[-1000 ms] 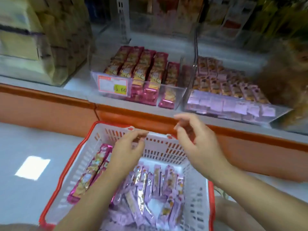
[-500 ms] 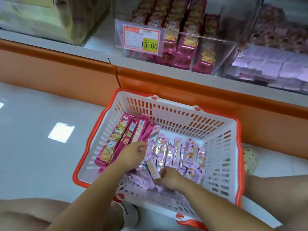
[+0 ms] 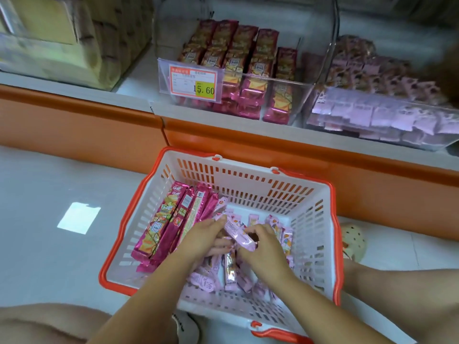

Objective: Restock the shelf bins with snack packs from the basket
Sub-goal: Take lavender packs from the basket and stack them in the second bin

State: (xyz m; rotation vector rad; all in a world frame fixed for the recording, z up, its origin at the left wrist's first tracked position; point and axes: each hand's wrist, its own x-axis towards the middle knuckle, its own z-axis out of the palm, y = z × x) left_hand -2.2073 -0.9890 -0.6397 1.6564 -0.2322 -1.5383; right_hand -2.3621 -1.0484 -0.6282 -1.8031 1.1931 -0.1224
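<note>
A white basket with an orange rim [image 3: 248, 184] sits on the floor below the shelf. Several long magenta snack packs [image 3: 164, 224] lean against its left wall, and many small lilac snack packs [image 3: 231, 271] lie on its bottom. Both hands are inside the basket. My left hand [image 3: 203, 239] and my right hand [image 3: 263, 247] meet over the pile and together hold a small lilac pack [image 3: 238, 233] between their fingers. On the shelf, one clear bin [image 3: 285, 95] holds magenta packs and the bin to its right [image 3: 387, 120] holds lilac packs.
A price tag reading 15.60 [image 3: 192, 83] hangs on the front of the magenta bin. An orange shelf base [image 3: 99, 127] runs behind the basket. Cardboard cartons [image 3: 62, 36] stand on the shelf at left. My knee [image 3: 44, 324] and a shoe [image 3: 352, 242] flank the basket.
The hands dropped from the basket's rim into the pile, and now a lilac pack is lifted between them. The view tilted down, then back up a little.
</note>
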